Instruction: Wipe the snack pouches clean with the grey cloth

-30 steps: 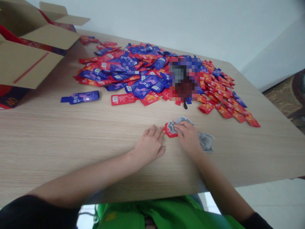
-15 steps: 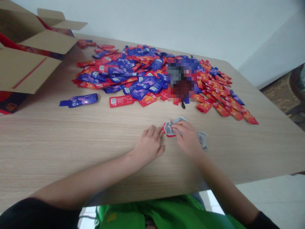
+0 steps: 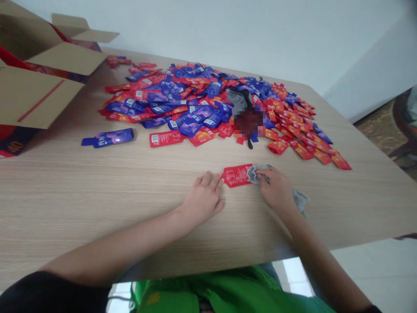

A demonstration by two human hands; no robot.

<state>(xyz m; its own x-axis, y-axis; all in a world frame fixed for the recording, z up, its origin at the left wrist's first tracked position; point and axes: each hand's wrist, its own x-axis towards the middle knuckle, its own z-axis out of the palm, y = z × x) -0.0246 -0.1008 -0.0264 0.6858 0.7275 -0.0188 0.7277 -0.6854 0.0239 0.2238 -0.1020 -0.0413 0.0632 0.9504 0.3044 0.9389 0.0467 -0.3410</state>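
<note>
A red drink pouch lies flat on the table, its white-printed side up and its narrow spout end to the left. The fingertips of my left hand press on that spout end, with the fingers stretched out flat. My right hand pinches a crumpled grey cloth, which touches the pouch's right end. Part of the cloth sticks out beyond the far side of my right hand, and the rest is hidden under it.
Behind my hands spreads a big heap of red, orange and blue pouches. A grey and dark object, partly blurred out, rests on the heap. One blue pouch lies apart at the left. An open cardboard box stands at the far left.
My right hand has slid to the right with the grey cloth, uncovering most of the red pouch's surface. My left hand has stayed in place at the spout end.
</note>
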